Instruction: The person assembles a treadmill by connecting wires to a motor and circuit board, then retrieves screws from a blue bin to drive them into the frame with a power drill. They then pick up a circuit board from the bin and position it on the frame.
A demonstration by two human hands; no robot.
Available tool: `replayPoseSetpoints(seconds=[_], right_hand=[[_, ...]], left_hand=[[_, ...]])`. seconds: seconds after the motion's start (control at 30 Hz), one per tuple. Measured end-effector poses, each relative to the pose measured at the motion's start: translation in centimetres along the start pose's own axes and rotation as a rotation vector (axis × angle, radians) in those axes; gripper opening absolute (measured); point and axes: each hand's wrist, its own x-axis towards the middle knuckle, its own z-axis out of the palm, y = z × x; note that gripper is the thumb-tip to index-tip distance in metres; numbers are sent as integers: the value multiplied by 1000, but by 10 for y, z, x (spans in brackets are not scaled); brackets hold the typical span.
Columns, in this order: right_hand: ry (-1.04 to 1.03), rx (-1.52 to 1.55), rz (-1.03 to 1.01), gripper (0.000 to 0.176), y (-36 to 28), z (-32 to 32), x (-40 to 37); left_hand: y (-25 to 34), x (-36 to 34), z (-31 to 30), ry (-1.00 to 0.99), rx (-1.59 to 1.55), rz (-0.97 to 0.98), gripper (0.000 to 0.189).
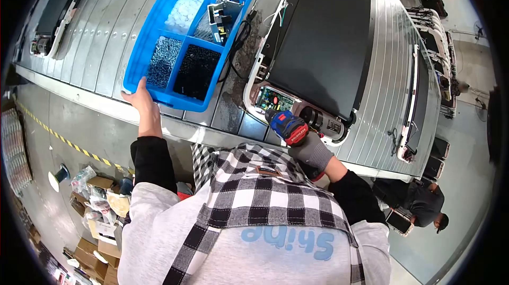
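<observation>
My bare left hand (140, 100) grips the near left corner of a blue divided parts bin (132, 67), fingers at its rim. Silver screws (164, 59) fill the compartment closest to this hand, with black screws (196, 70) beside them. White plastic pieces (184, 13) and a circuit board part (219, 20) occupy the far compartments. In a grey glove, my right hand (312, 151) is wrapped around a blue and red cordless drill (286, 126). Its nose points at the near end of a treadmill (328, 36), close to an exposed green circuit board (274, 100) and a motor (326, 124).
The treadmill and bin rest on a slatted metal conveyor (114, 25). Another treadmill (416, 104) lies to the right, and one (50, 28) at far left. A black cable (241, 38) runs between bin and treadmill. Cardboard boxes (90, 258) stand lower left; a person (427, 203) works lower right.
</observation>
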Motion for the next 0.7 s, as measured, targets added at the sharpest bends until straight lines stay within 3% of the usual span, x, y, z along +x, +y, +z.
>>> replayPoseSetpoints(seconds=[0.03, 0.07, 0.1, 0.17, 0.23, 0.3, 0.37, 0.4, 0.5, 0.63, 0.7], right_hand=[[43, 97, -20, 30, 1, 3, -9], [80, 196, -41, 30, 2, 8, -20], [68, 263, 49, 30, 3, 11, -34], [172, 385, -133, 29, 19, 23, -56], [293, 239, -286, 31, 46, 36, -68], [366, 308, -309, 34, 62, 41, -87], [412, -47, -394, 33, 74, 39, -102], [457, 217, -419, 32, 82, 42, -115], [520, 197, -537, 28, 120, 56, -131], [266, 582, -319, 34, 208, 95, -149], [223, 749, -303, 29, 233, 106, -157]], left_hand=[[-24, 19, -9, -21, -34, -66, 86], [-56, 43, -23, -193, -76, -116, 68], [-42, 19, -18, -289, -69, -136, 47], [-39, 15, -19, -281, -6, -260, 29], [-24, -11, -15, -239, 25, -241, 18], [-62, 0, -34, -187, -45, -172, 19], [-66, -30, -63, -181, -44, -145, 23], [-51, -63, -73, -67, -59, -250, 25], [-78, -91, -146, -74, -72, -286, 33], [-100, -191, -237, -9, -86, -356, 32], [-102, -248, -266, 23, -73, -358, 30]])
